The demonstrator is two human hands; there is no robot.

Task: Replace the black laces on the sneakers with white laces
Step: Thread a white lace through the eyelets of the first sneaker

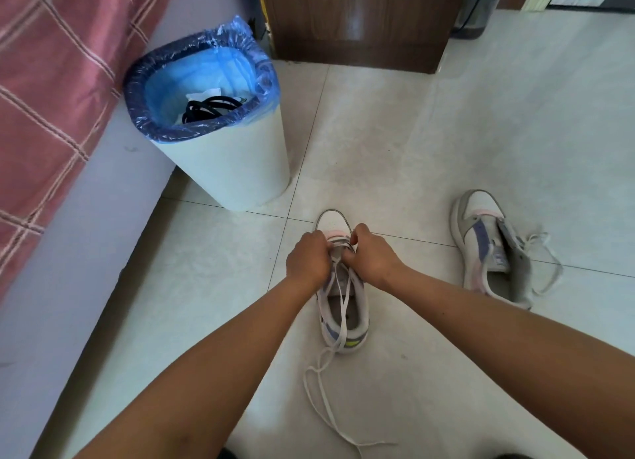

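Note:
A white sneaker point(335, 223) stands on the floor tiles in front of me, toe pointing away. My left hand point(308, 257) and my right hand point(369, 254) are both curled over its eyelet area, pinching the white lace point(326, 386) near the toe. The lace's loose ends run back over the shoe's opening and trail onto the floor toward me. A second sneaker point(481, 238) lies to the right, with a white lace point(546, 262) hanging loosely from it. Black laces point(206, 109) lie inside the bin.
A white waste bin point(237, 170) with a blue plastic liner stands at the left, next to a bed with a red checked cover point(51, 97). A dark wooden cabinet point(357, 22) stands at the back. Pale floor tiles point(446, 122) spread to the right.

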